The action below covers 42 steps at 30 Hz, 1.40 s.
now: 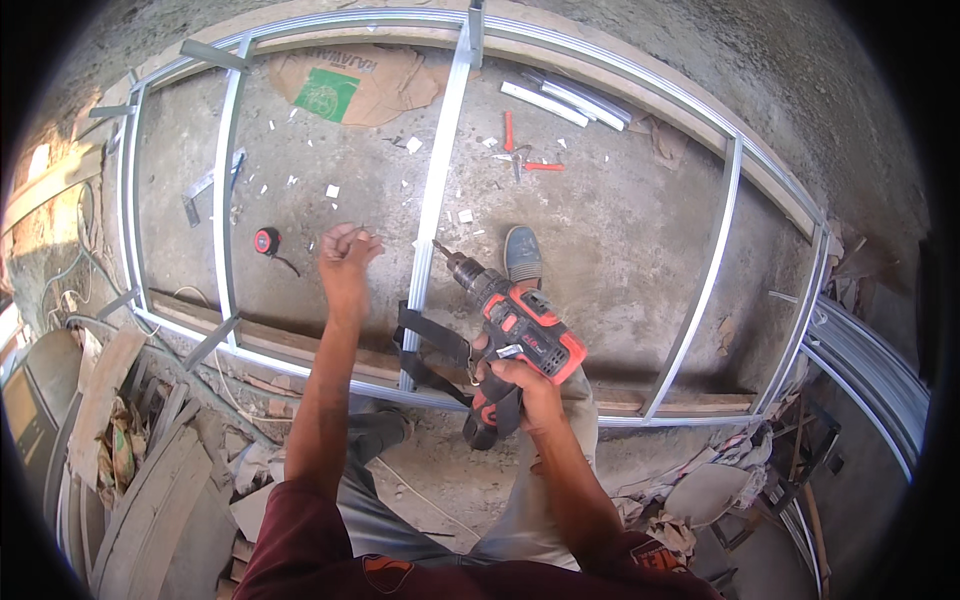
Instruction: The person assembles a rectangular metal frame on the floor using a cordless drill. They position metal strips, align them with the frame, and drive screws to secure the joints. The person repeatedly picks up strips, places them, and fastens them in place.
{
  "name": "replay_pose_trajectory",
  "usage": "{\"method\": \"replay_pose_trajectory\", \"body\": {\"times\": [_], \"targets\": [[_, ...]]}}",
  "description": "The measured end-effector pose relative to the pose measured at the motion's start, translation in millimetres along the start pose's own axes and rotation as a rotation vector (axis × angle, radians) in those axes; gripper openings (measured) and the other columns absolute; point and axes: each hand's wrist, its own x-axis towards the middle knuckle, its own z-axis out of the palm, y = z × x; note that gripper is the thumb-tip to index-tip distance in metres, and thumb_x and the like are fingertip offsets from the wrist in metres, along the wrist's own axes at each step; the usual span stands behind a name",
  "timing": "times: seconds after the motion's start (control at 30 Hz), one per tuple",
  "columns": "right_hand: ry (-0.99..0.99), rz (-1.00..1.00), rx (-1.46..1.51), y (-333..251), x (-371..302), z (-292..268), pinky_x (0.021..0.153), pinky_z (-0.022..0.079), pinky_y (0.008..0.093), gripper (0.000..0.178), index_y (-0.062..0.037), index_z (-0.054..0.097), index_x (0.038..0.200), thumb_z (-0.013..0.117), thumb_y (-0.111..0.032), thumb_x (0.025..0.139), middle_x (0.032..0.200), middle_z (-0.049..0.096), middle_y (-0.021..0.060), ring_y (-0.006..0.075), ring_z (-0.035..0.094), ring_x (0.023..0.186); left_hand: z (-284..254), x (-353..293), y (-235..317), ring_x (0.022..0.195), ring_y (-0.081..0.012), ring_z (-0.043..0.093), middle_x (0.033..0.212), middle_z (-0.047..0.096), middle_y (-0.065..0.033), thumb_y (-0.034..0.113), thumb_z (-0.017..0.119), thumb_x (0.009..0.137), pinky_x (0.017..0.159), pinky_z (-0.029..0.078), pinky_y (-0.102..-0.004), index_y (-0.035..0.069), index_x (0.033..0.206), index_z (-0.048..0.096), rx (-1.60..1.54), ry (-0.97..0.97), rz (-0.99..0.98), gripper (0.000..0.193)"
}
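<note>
My right hand (515, 385) is wrapped round the grip of a red and black cordless drill (535, 330). The drill points up and left, its bit close to the middle crossbar of a silver metal stud frame (437, 190). A black strap (435, 330) hangs from the drill across that bar. My left hand (348, 245) hovers left of the bar, fingers curled and pinched together; whatever they hold is too small to name. Nearest to it on the floor is a red and black tape measure (267, 241).
Red-handled snips (518, 155) lie inside the frame, near loose metal offcuts (565, 103) and flattened cardboard (350, 85). A metal square (205, 185) rests at left. My blue shoe (522, 255) stands inside the frame. Metal profiles (870, 370) are stacked at right; wood scraps (150, 490) lie lower left.
</note>
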Motion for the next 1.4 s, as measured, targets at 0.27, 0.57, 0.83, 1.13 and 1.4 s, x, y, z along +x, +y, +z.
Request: {"method": "replay_pose_trajectory", "body": {"times": [0.27,0.57,0.83,1.13,1.4], "targets": [[-0.161,0.193,0.107,21.6,-25.0,-5.7,0.071,0.055,0.0346,0.056,-0.0010,0.054,0.127,0.070,-0.013,0.075,0.108,0.066,0.0140,0.0250,0.066,0.079,30.6,-101.1,51.2,0.101,-0.0271,0.071,0.114,0.071,-0.0142,0.014,0.067,0.100,0.090,0.058,-0.0384,0.005,0.116,0.059,-0.447,0.078,-0.442,0.020],[-0.191,0.271,0.132,-31.7,-28.4,17.1,0.071,0.057,0.0349,0.060,-0.0028,0.048,0.134,0.067,-0.008,0.077,0.111,0.062,0.0156,0.0259,0.066,0.082,57.3,-121.6,93.8,0.100,-0.0245,0.069,0.110,0.069,-0.0131,0.012,0.063,0.102,0.092,0.058,-0.0385,0.001,0.128,0.054,-0.618,0.186,-0.428,0.030],[-0.211,0.347,0.091,-64.3,-5.5,29.0,0.072,0.056,0.0360,0.065,-0.0045,0.042,0.138,0.066,-0.011,0.078,0.111,0.060,0.0168,0.0271,0.063,0.081,81.3,-108.5,109.8,0.101,-0.0250,0.071,0.109,0.071,-0.0117,0.013,0.064,0.101,0.094,0.058,-0.0394,0.006,0.114,0.057,-0.668,0.346,-0.436,0.016],[-0.232,0.357,0.243,-67.6,12.6,24.2,0.085,0.052,0.0457,0.064,-0.0087,0.043,0.139,0.069,-0.017,0.081,0.111,0.061,0.0126,0.0244,0.062,0.080,98.4,-92.8,97.7,0.100,-0.0217,0.071,0.109,0.071,-0.0082,0.018,0.063,0.103,0.091,0.056,-0.0349,0.009,0.113,0.058,-0.707,0.229,-0.447,0.014],[-0.187,0.358,0.557,-77.4,18.4,0.3,0.091,0.045,0.0437,0.057,-0.0092,0.049,0.135,0.068,-0.019,0.082,0.110,0.061,0.0090,0.0205,0.058,0.079,121.6,-70.4,93.5,0.098,-0.0196,0.068,0.107,0.069,-0.0068,0.028,0.060,0.105,0.089,0.053,-0.0324,0.007,0.123,0.060,-0.425,0.171,-0.524,0.029]]}}
